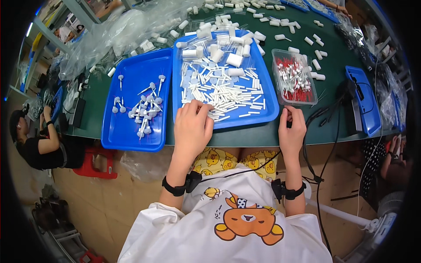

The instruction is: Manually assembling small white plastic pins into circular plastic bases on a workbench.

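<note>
My left hand (192, 127) rests on the near edge of the middle blue tray (269, 103), fingertips among several thin white tubes (228, 98); whether it grips one I cannot tell. My right hand (292, 129) sits at the table's front edge, just below a clear plastic box (312, 100) of red-tipped white sticks (293, 76), fingers curled near its corner. A second blue tray (115, 133) on the left holds several small white parts with round heads (142, 109).
The green table (92, 105) carries scattered white caps (280, 22) at the back and clear plastic bags (118, 30) at the back left. Another blue tray (366, 103) with black cables lies right. A person in black sits far left (39, 144).
</note>
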A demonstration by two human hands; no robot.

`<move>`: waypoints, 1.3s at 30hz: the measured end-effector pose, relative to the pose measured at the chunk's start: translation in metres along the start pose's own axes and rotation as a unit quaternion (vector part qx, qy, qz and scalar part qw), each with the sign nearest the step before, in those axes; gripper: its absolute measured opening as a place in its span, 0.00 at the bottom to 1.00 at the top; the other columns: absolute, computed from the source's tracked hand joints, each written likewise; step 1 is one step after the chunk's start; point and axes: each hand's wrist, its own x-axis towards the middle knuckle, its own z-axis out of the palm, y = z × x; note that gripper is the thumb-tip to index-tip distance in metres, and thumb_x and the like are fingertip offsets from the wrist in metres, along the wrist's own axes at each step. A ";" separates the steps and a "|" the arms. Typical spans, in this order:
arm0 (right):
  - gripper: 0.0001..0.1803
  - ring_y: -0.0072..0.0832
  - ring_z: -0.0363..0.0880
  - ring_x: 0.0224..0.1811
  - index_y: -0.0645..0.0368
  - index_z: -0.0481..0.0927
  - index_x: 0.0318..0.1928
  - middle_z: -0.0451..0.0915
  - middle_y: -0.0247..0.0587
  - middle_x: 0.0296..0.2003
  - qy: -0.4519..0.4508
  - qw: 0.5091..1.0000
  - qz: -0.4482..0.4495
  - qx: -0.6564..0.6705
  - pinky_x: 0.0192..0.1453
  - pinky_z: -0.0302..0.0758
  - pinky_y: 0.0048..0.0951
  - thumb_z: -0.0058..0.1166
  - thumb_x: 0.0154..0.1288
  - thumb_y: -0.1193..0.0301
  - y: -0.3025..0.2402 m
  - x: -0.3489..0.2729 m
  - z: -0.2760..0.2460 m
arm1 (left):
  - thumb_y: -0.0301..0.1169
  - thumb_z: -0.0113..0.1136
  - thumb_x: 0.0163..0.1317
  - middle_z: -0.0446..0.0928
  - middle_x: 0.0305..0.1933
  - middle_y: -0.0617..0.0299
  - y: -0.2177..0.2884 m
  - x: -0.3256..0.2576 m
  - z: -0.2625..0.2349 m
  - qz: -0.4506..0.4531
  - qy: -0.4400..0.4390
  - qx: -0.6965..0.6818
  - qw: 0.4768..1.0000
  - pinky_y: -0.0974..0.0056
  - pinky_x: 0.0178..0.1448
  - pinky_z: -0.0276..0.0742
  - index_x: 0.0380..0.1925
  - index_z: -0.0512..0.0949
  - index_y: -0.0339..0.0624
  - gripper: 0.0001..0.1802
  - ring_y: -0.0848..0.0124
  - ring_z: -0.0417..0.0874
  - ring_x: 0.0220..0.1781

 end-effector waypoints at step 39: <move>0.11 0.40 0.77 0.31 0.67 0.80 0.40 0.79 0.46 0.31 -0.056 0.991 -0.120 0.016 0.38 0.74 0.33 0.57 0.55 0.87 -0.017 0.080 -0.044 | 0.23 0.65 0.56 0.78 0.40 0.55 -0.007 0.044 -0.039 -0.092 -0.087 -0.115 0.985 0.61 0.49 0.72 0.43 0.81 0.39 0.14 0.59 0.79 0.43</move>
